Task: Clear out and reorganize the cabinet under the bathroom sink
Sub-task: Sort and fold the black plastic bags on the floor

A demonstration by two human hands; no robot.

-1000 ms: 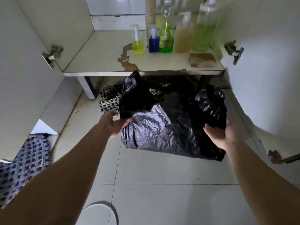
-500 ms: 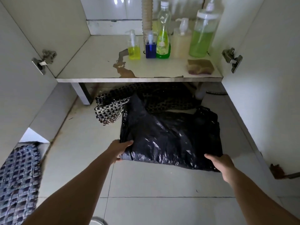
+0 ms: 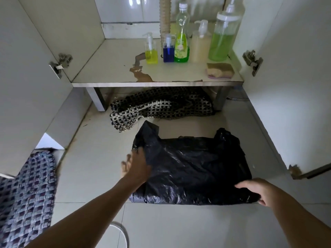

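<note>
Two hands are laid on a black plastic bag [image 3: 193, 169] that is spread flat on the tiled floor [image 3: 179, 226] in front of the open cabinet. The left hand [image 3: 137, 167] is set on the bag's left edge, fingers straight and slightly spread, pressing the plastic down; the right hand [image 3: 258, 191] is placed at the near right corner, where the fingers are curled over the edge, though whether the plastic is truly pinched cannot be told. The step in hand is judged to be the flattening or folding of the bag before it is stored. On the cabinet shelf [image 3: 114, 68], five bottles [image 3: 181, 49] are already lined up at the back right beside a corrugated drain pipe [image 3: 165, 17], with a sponge [image 3: 220, 70] in front of them. A woven mat [image 3: 157, 106] is bunched on the floor under the shelf, just beyond the bag, and another patterned mat [image 3: 25, 197] is seen at the far left. For the next move, trapped air would need to be smoothed out and one edge carried evenly over the other, as thin plastic is likely to slip and spring open.
</note>
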